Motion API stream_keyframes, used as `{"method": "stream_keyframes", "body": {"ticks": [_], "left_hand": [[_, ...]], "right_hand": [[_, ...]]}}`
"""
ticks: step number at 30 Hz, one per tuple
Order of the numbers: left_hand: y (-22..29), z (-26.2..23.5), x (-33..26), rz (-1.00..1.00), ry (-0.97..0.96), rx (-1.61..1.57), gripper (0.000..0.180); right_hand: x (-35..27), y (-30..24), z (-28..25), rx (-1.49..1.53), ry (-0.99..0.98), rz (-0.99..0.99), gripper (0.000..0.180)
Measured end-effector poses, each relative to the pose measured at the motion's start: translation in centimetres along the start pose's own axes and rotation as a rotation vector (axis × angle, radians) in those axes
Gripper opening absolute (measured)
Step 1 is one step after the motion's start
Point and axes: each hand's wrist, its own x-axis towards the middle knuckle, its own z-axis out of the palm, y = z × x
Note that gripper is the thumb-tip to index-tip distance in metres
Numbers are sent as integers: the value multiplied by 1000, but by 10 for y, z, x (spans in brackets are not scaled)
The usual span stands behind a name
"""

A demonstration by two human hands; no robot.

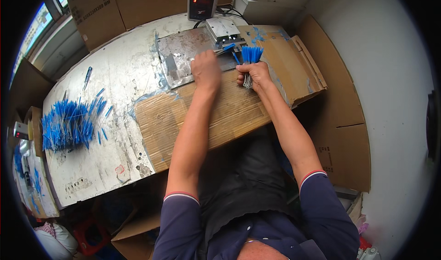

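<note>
My right hand point(256, 73) is wrapped round an upright bundle of thin sticks point(252, 54) with blue tops and pale, wire-like lower ends. Just left of it, my left hand point(206, 70) is curled closed over a metal plate point(177, 46), slightly blurred. Its fingertips are hidden, so what they hold cannot be made out. Beyond the left hand, a small metal device point(223, 29) with lit spots sits at the plate's far side. A blue-ended piece point(228, 47) lies at an angle by this device, close to my left fingers.
A large pile of blue-ended sticks point(69, 124) covers the table's left part, several lying loose beside it. A pen point(87, 77) lies farther back. Flattened cardboard point(161, 122) covers the front edge. Behind stands a display box point(202, 2) with red digits. A cardboard panel point(340, 90) borders the right side.
</note>
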Motion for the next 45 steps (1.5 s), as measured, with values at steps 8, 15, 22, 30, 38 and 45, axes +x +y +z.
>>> {"method": "stream_keyframes", "body": {"ticks": [8, 15, 22, 30, 38, 45], "left_hand": [[0, -1, 3, -137, 90, -60, 9], [0, -3, 4, -128, 219, -170, 10], [2, -4, 4, -122, 169, -237, 9], [2, -6, 3, -101, 32, -201, 9], [3, -8, 3, -73, 9, -184, 9], [2, 4, 0, 99, 25, -31, 10]], "right_hand": [[12, -2, 20, -112, 139, -35, 10], [20, -7, 40, -133, 236, 0, 14], [14, -4, 28, 87, 112, -1, 12], [4, 5, 15, 152, 76, -74, 12], [0, 1, 5, 162, -12, -5, 14], [-4, -1, 0, 197, -21, -8, 14]]}}
